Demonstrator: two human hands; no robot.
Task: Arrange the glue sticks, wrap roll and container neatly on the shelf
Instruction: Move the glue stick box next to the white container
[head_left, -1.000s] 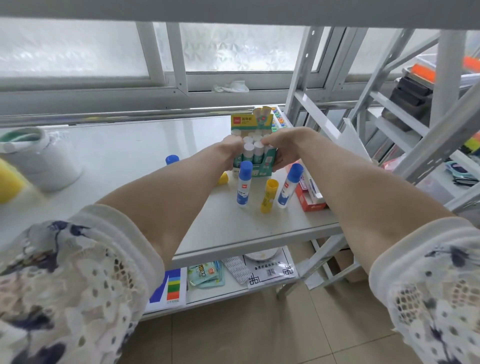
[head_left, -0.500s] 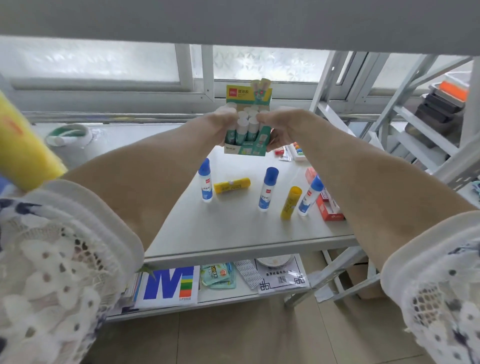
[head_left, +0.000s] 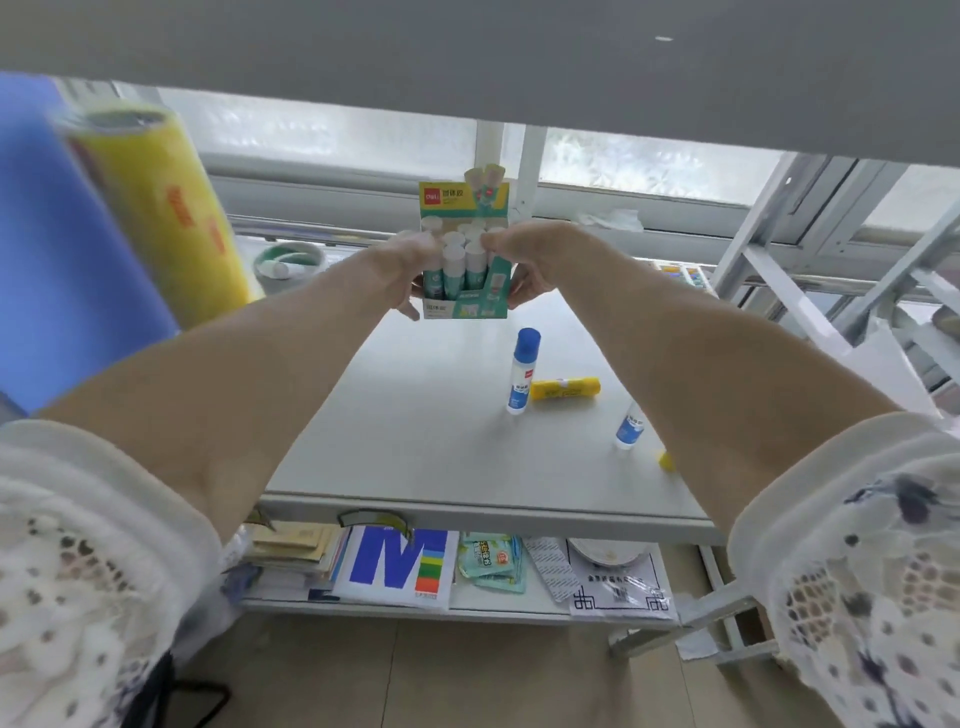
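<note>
Compared with half a second earlier, the glue stick box (head_left: 464, 270) had come up a bit higher off the shelf (head_left: 441, 415) and the view had swung, so the yellow wrap roll (head_left: 156, 208) loomed big and blurry at the left edge. Both hands were clamped on the box: the left hand (head_left: 402, 270) pinching its left wall, the right hand (head_left: 524, 260) on its right wall with the thumb over the top by the caps. So both grips were closed on the box, which hung in the air above the back part of the shelf, not touching it.

Handling-wise I'd guess it's thin printed card, light but floppy, and the white-capped sticks stand loose inside with an open front. Tip it forward and they'd probably slide out. Holding the two side walls low down and keeping it upright looked like the sane way; squeezing hard would likely buckle the card.

Loose stuff was left on the shelf: one blue-capped glue stick (head_left: 522, 371) upright around the middle, a yellow glue stick (head_left: 565, 388) lying on its side just beside it, and a second blue-capped one (head_left: 629, 428) towards the front right corner, partly hidden by the right arm. A round white container (head_left: 288, 260) sat at the back left, blurred. The upright sticks look tippy and the plastic slick.
</note>
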